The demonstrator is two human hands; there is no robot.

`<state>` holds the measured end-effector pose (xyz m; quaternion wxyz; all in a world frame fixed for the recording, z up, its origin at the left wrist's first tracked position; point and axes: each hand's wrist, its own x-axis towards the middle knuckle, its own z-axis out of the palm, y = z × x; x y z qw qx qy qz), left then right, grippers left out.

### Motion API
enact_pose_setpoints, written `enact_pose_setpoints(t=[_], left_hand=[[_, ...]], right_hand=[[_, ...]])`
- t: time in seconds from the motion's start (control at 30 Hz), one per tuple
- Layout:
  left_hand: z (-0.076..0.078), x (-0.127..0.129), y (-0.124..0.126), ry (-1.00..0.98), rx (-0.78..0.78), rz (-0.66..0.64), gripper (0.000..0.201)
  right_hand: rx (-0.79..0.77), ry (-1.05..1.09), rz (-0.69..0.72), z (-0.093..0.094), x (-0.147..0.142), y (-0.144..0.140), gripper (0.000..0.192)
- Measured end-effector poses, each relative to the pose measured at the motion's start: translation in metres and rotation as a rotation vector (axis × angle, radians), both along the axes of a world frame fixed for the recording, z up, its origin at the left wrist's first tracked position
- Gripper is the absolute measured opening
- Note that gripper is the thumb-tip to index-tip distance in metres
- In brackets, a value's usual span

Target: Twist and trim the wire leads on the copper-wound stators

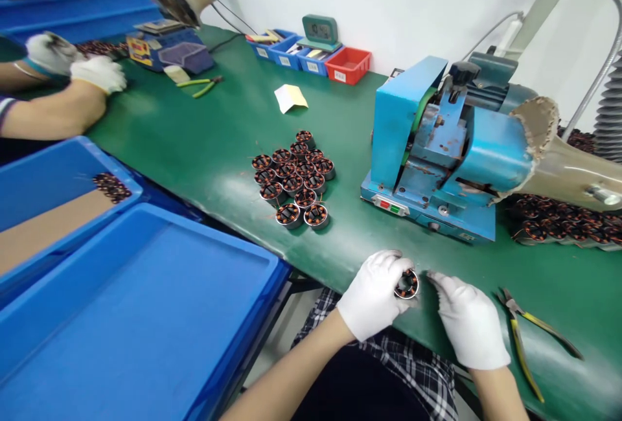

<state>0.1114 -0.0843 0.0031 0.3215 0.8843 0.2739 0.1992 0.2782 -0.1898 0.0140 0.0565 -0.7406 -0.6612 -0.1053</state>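
In my white-gloved left hand (373,295) is a small round motor stator (406,284) with copper windings and a metal rim, held near the table's front edge with its open face toward me. My right hand (469,317), also gloved, lies just right of the stator, apart from it, its fingers stretched toward it and nothing visible in them. Beside that hand rests a pair of cutting pliers (522,324) with yellow handles, jaws pointing away from me. Several similar stators (292,184) stand grouped on the green table, ahead and to the left.
A blue grinding machine (418,149) stands ahead, with more stators (564,220) at its right. Large blue bins (146,317) fill the left. Small bins (348,65), a clock (320,29) and folded paper (290,98) lie farther back. A co-worker's gloved hands (97,73) are at far left.
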Motion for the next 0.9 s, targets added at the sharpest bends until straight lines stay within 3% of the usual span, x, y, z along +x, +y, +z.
enact_pose_setpoints(t=[0.13, 0.23, 0.3, 0.37, 0.43, 0.6, 0.77, 0.9], left_hand=[[0.021, -0.007, 0.001, 0.058, 0.101, 0.017, 0.052], [0.046, -0.010, -0.001, 0.023, 0.227, 0.012, 0.077], [0.057, -0.008, -0.003, -0.050, 0.236, -0.035, 0.094], [0.057, -0.004, -0.002, -0.068, 0.166, -0.093, 0.104], [0.048, 0.001, 0.000, -0.010, 0.045, -0.142, 0.106], [0.026, 0.003, 0.003, 0.123, -0.085, -0.199, 0.084], [0.025, 0.001, -0.001, 0.133, -0.066, -0.144, 0.039], [0.022, 0.001, -0.003, 0.103, -0.027, -0.156, 0.019]], right_hand=[[0.189, 0.180, -0.017, 0.007, 0.017, -0.016, 0.023], [0.181, 0.359, 0.173, 0.013, -0.005, -0.014, 0.023], [0.110, 0.340, 0.256, 0.012, -0.024, -0.006, 0.031], [0.029, 0.339, 0.265, 0.006, -0.036, 0.003, 0.041], [-0.068, 0.426, 0.239, 0.000, -0.038, 0.008, 0.049], [-0.280, 0.688, 0.104, -0.006, -0.027, 0.008, 0.052], [-0.193, 0.819, -0.036, -0.008, -0.023, 0.007, 0.028], [-0.312, 1.215, -0.144, -0.006, -0.020, 0.011, 0.027]])
